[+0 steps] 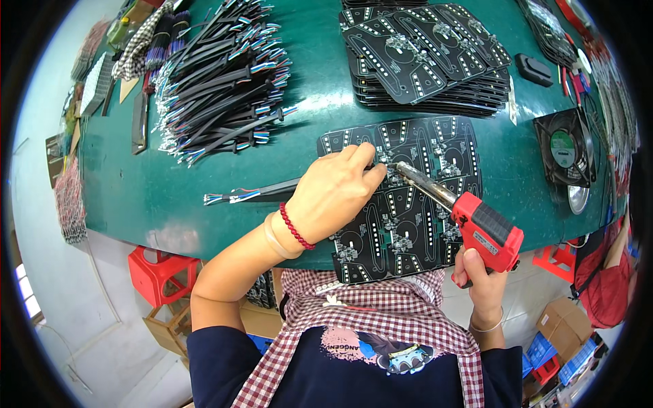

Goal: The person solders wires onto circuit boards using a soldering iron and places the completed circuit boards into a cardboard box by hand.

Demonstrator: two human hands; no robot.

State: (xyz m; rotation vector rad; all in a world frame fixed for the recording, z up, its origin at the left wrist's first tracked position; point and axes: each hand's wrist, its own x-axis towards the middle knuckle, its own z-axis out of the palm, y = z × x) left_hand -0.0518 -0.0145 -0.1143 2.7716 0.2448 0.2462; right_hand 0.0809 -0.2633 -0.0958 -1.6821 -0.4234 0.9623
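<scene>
Black circuit board panels (354, 228) with white printed lines lie on the green table in front of me, overhanging its near edge. My left hand (335, 182) is closed in a pinch on a black sheathed cable (265, 192), whose coloured wire ends trail to the left. Its other end is at the board, hidden by my fingers. My right hand (476, 270) grips the handle of a red and black soldering gun (484, 231). The gun's metal tip reaches the board right beside my left fingertips.
A heap of black cables (218, 88) lies at the far left. Stacked circuit boards (425, 54) stand at the back. On the right are a black fan (564, 146) and a small black box (534, 70). A red stool (160, 275) stands below the table's left side.
</scene>
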